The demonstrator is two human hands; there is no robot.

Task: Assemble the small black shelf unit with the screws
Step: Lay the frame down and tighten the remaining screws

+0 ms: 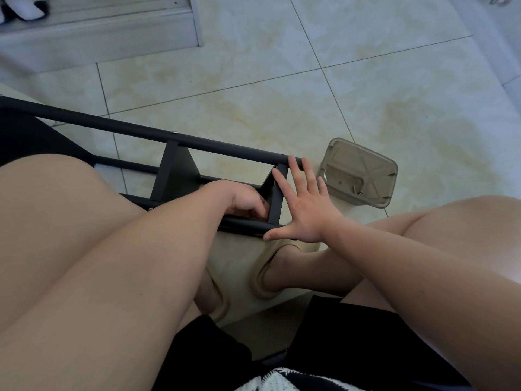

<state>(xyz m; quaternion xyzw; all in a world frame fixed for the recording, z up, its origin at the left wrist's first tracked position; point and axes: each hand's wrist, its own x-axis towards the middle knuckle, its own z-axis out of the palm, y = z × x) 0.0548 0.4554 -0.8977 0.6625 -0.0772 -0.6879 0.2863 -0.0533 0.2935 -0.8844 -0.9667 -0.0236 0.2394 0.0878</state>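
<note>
The black shelf unit [174, 165] lies on its side on the tiled floor in front of my knees, its long tubes running from upper left to centre. My right hand [304, 204] lies flat with spread fingers against the end shelf panel and the tube ends. My left hand [245, 198] reaches inside the frame by that same panel, fingers curled; what they hold is hidden. A clear plastic box [363, 170] with a few screws in it sits just right of the shelf.
My bare legs and beige slippers [270, 275] fill the foreground on a cream mat. A pale step or low ledge [112, 32] with white shoes on it runs along the upper left. Tiled floor stretches beyond the shelf.
</note>
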